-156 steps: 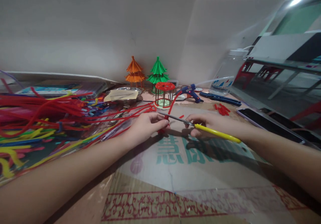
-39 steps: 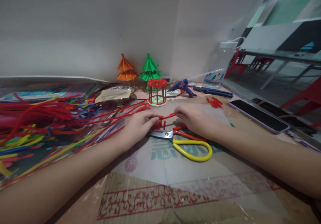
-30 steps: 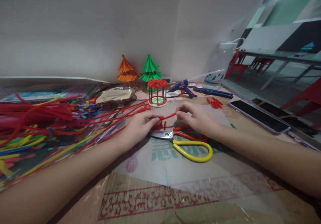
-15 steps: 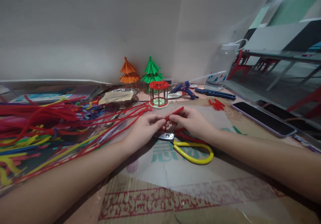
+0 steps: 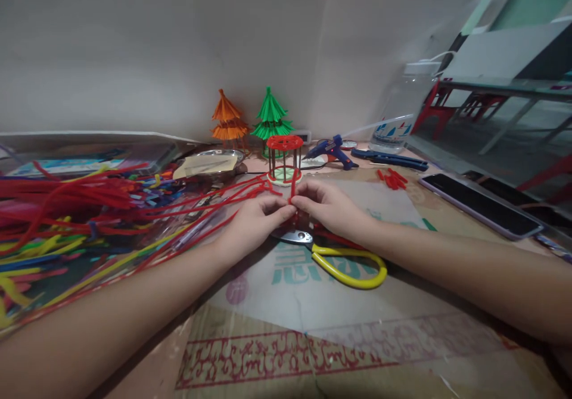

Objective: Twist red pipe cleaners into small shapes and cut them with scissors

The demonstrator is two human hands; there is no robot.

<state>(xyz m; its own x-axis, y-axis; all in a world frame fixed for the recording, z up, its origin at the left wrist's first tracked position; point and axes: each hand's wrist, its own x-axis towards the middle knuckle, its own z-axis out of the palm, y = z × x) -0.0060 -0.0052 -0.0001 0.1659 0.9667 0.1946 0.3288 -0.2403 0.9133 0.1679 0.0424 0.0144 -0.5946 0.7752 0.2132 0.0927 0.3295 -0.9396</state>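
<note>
My left hand [image 5: 257, 219] and my right hand [image 5: 325, 206] meet fingertip to fingertip over the cardboard, both pinched on a short piece of red pipe cleaner [image 5: 292, 192] that stands up between them. Yellow-handled scissors [image 5: 344, 259] lie on the cardboard just under and in front of my right hand. A small red-roofed pipe-cleaner pavilion [image 5: 284, 159] stands right behind my fingers.
A heap of red, yellow and blue pipe cleaners [image 5: 67, 208] fills the left. Orange [image 5: 227, 118] and green [image 5: 270, 113] paper pagodas stand at the wall. A blue glue gun [image 5: 333, 150], cut red bits [image 5: 391, 178], a phone [image 5: 480, 205] and a plastic jar [image 5: 402, 113] lie right.
The scissors left my right hand and now lie on the cardboard. Both hands closed together on the red piece, which swung from lying sideways to standing upright.
</note>
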